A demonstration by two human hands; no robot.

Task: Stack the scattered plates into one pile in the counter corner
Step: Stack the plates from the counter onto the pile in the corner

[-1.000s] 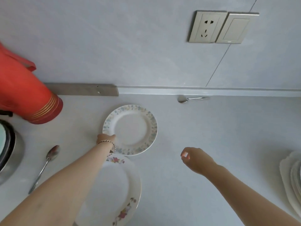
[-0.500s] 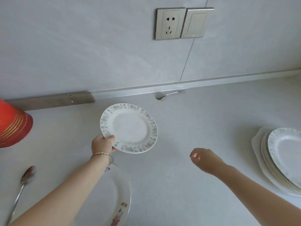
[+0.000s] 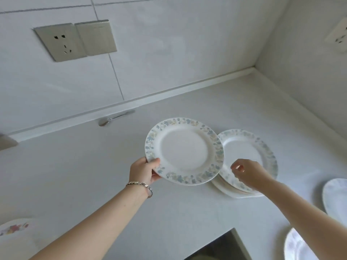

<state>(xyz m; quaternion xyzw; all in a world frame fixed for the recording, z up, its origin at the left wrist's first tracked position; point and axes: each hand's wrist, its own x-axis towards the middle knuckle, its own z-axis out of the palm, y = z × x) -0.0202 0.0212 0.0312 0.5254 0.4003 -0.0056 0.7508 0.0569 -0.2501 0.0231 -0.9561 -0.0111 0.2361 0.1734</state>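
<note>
white china with a pale blue-and-yellow floral band round the rim: that's the plate point(image 3: 184, 151) i'm holding off the counter point(image 3: 93, 166), its right edge overlapping the pile point(image 3: 247, 158). my left hand point(image 3: 144, 170) pinches its near-left rim, thumb on top, fingers underneath. my right hand point(image 3: 247, 172) hovers over the pile's top plate, same pattern, fingers loosely curled and gripping nothing. 1 spoon point(image 3: 112, 119) lies by the wall.

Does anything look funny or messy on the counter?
Nothing is broken or spilled. A spoon lies alone against the wall, and three plates sit apart from the pile: a red-flowered plate at the lower left and two white plates at the right edge.
</note>
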